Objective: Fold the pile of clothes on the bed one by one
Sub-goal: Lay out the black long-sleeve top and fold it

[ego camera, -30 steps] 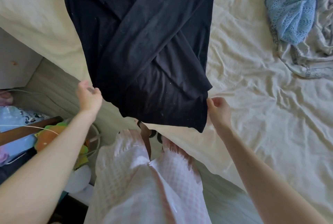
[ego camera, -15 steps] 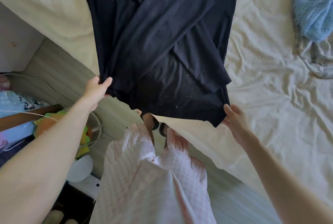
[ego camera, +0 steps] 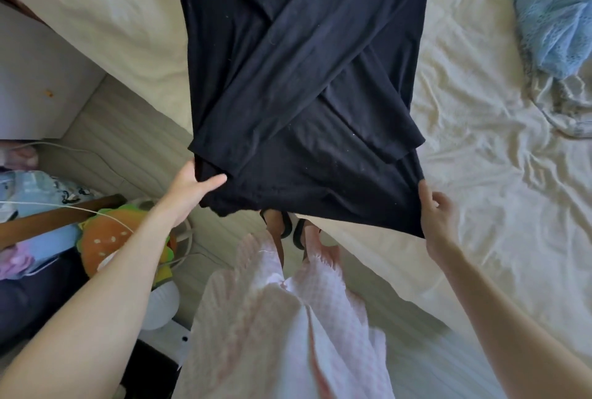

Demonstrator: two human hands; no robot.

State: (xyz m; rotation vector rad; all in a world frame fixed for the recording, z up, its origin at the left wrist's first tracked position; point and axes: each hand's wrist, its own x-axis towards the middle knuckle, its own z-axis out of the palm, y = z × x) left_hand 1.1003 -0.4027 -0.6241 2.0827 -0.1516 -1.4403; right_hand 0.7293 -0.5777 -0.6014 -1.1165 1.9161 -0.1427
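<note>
A black long-sleeved garment [ego camera: 298,84] lies over the near edge of the cream bed [ego camera: 480,158], its sleeves folded across the body in an X. Its hem hangs off the mattress toward me. My left hand [ego camera: 192,185] pinches the hem's left corner, thumb on top of the cloth. My right hand [ego camera: 437,216] grips the hem's right corner, lifted a little above the sheet. A light blue knit garment [ego camera: 554,14] lies crumpled at the far right of the bed, on a pale grey patterned garment [ego camera: 563,103].
I stand at the bed's corner in a pink-white checked dress [ego camera: 282,334] and dark sandals [ego camera: 296,228]. On the floor to the left sit a burger-shaped plush toy [ego camera: 109,238], a white cable [ego camera: 64,206], a wooden bar and other clutter. A white wall panel [ego camera: 35,78] stands at far left.
Both hands have taken hold of the hem corners and drawn the garment's lower edge toward me and off the mattress edge. The view shifted left, so the blue garment sits nearer the right edge.
</note>
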